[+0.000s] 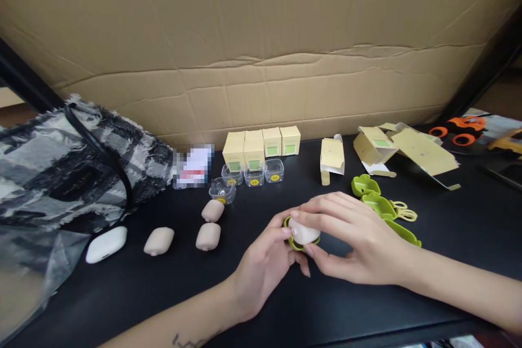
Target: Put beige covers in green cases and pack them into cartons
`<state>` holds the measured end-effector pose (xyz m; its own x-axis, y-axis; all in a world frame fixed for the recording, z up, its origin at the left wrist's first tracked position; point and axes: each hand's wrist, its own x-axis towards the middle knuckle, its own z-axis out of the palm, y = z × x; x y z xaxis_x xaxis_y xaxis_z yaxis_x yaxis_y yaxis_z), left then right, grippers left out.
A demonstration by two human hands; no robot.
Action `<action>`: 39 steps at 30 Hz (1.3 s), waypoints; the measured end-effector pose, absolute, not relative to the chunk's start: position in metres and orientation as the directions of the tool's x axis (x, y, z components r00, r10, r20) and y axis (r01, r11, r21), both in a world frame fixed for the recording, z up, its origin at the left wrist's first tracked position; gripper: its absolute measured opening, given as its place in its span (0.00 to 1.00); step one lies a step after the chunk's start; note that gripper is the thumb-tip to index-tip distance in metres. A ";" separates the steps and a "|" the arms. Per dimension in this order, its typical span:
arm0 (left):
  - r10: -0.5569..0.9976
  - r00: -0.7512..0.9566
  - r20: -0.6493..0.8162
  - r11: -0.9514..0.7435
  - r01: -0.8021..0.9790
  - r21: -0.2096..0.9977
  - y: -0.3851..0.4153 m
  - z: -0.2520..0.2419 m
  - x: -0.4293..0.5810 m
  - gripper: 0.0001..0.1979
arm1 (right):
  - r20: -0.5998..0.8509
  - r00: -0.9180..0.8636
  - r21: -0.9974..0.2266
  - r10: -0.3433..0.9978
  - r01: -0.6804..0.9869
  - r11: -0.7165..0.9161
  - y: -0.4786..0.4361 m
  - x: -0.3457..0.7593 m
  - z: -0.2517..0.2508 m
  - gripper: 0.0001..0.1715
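- Green shell (294,244), with one pink pod (305,232) lying in its mouth, sits between the two hands near the front of the black table (171,296); this pairing looks to be the step in hand, and it seems part-way, since the pod's rounded side stands proud of the rim.
- Left hand (261,266) has its fingers curled round the shell, thumb against the pod; right hand (359,234) arches over, its thumb and fingertips parted by about the pod's breadth and set on it; whether the pod is fully seated cannot be told.
- Three loose pods (207,236) lie bare to the left, none in a shell; a white case (106,244) lies beyond them, also uncovered.
- Three spare shells (379,205) lie in a row by the right forearm, cream loops (403,211) beside them; no pod shows in any.
- Unpacking appears partly done: three cartons (332,155) at the back right stand or lie torn open; four yellow boxes (253,147) look closed, with clear cups (273,171) standing in front of and near them; their contents are hidden.
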<state>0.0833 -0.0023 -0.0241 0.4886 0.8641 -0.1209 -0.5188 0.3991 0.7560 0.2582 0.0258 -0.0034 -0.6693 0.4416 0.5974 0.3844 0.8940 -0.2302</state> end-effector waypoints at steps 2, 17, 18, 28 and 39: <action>0.864 0.482 -0.148 0.422 -0.529 0.736 -0.003 -0.025 0.084 0.12 | 0.574 -0.665 -0.278 0.477 0.389 0.878 0.026 0.257 -0.005 0.15; 0.797 0.579 -0.169 0.504 -0.486 0.714 -0.001 -0.033 0.085 0.10 | 0.426 -0.667 -0.285 0.611 0.542 0.790 0.010 0.249 -0.006 0.06; 0.797 0.582 -0.165 0.500 -0.481 0.720 -0.001 -0.033 0.085 0.10 | 0.419 -0.668 -0.277 0.615 0.551 0.788 0.009 0.249 -0.006 0.06; 0.807 0.569 -0.159 0.474 -0.463 0.749 -0.002 -0.034 0.084 0.08 | 0.355 -0.703 -0.361 0.616 0.505 0.784 0.013 0.253 -0.004 0.06; 0.819 0.551 -0.157 0.448 -0.445 0.775 -0.004 -0.032 0.082 0.10 | 0.314 -0.710 -0.469 0.630 0.461 0.753 0.019 0.258 0.001 0.15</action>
